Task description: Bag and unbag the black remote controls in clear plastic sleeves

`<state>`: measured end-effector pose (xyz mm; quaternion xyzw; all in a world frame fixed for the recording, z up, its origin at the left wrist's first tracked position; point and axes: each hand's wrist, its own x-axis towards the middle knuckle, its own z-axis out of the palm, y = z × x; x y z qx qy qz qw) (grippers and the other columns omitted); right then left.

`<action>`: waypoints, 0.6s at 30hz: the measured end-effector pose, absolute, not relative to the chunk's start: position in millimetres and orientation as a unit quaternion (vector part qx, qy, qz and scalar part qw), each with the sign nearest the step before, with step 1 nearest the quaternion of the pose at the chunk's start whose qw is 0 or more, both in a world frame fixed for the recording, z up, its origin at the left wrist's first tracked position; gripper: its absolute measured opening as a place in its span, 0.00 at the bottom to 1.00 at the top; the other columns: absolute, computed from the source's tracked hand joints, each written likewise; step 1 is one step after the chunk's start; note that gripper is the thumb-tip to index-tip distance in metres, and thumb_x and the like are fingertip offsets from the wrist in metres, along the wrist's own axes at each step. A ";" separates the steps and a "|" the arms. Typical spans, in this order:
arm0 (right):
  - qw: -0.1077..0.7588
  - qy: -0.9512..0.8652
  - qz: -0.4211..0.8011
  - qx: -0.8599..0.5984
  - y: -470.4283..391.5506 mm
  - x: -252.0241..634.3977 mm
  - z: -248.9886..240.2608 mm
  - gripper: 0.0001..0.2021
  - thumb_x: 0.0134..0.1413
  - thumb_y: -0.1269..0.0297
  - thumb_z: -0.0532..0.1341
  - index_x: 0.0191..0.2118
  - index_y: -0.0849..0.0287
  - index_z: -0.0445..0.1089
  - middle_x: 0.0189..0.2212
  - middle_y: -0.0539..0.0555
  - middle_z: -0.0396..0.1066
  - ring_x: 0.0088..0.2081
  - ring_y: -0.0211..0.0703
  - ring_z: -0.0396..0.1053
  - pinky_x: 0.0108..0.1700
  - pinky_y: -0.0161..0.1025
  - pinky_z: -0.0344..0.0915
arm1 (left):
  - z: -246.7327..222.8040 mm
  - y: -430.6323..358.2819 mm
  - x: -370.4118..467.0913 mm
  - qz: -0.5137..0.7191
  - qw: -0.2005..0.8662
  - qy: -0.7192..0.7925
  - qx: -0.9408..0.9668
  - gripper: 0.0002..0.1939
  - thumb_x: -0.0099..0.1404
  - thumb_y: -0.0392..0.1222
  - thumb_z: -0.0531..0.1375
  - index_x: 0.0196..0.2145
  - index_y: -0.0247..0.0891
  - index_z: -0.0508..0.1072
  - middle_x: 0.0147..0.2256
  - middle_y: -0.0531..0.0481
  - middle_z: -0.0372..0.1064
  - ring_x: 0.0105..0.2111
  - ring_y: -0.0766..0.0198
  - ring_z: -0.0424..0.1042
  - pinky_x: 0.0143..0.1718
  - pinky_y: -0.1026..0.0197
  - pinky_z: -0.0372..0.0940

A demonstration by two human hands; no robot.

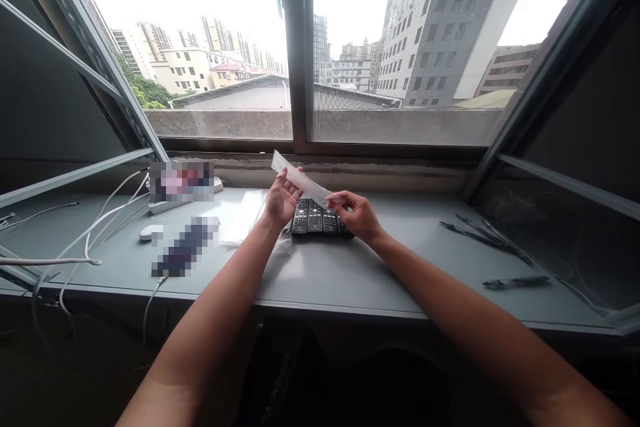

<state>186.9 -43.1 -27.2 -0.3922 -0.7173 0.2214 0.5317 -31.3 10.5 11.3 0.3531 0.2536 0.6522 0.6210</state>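
A narrow, whitish translucent plastic sleeve [305,181] is held up slantwise above the table, its left end higher. My left hand [283,201] has its fingers curled against the sleeve near its upper left part. At the lower right end, my right hand [356,213] pinches the sleeve between thumb and fingers. Behind and below the hands, several black remote controls [315,219] lie side by side on the table, partly hidden by my right hand. A pile of clear plastic sleeves [240,230] rests left of them, partly covered by my left forearm.
On the grey table [400,280], a white power strip [219,185], white cables [90,233] and a white rounded object [148,233] are at left, beside blurred-out items. Dark cables [480,237] and a dark pen-like object [515,282] lie at right. A window frame [299,80] stands behind.
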 end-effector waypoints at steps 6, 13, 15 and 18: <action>0.523 -0.764 0.042 -0.375 -43.5 196.6 -24.1 0.15 0.71 0.66 0.61 0.53 0.46 0.85 0.46 0.57 0.77 0.51 0.55 0.74 0.58 0.54 0.75 | 9.5 -2.1 -24.3 0.468 0.730 0.244 0.434 0.21 0.70 0.51 0.70 0.54 0.34 0.80 0.58 0.30 0.77 0.60 0.44 0.78 0.58 0.48 0.76; 0.531 -0.764 -0.008 -0.366 -47.7 194.4 -20.2 0.20 0.73 0.66 0.62 0.65 0.47 0.78 0.55 0.59 0.73 0.58 0.58 0.70 0.65 0.58 0.71 | -2.8 10.6 -22.1 0.544 0.665 0.273 0.433 0.11 0.70 0.34 0.68 0.50 0.31 0.83 0.55 0.34 0.81 0.49 0.55 0.83 0.47 0.60 0.78; 0.538 -0.750 -0.011 -0.384 -49.3 194.3 -18.3 0.20 0.73 0.64 0.61 0.66 0.47 0.76 0.56 0.60 0.72 0.59 0.59 0.70 0.66 0.58 0.71 | -3.9 15.4 -23.2 0.593 0.645 0.290 0.386 0.09 0.70 0.34 0.68 0.48 0.32 0.83 0.53 0.37 0.82 0.46 0.58 0.84 0.46 0.61 0.78; 0.521 -0.766 -0.004 -0.375 -51.0 193.7 -16.3 0.19 0.74 0.65 0.60 0.64 0.47 0.77 0.57 0.58 0.74 0.61 0.59 0.70 0.67 0.59 0.71 | -2.9 18.4 -24.2 0.631 0.634 0.298 0.333 0.08 0.71 0.33 0.68 0.47 0.33 0.83 0.50 0.40 0.84 0.43 0.60 0.84 0.44 0.62 0.78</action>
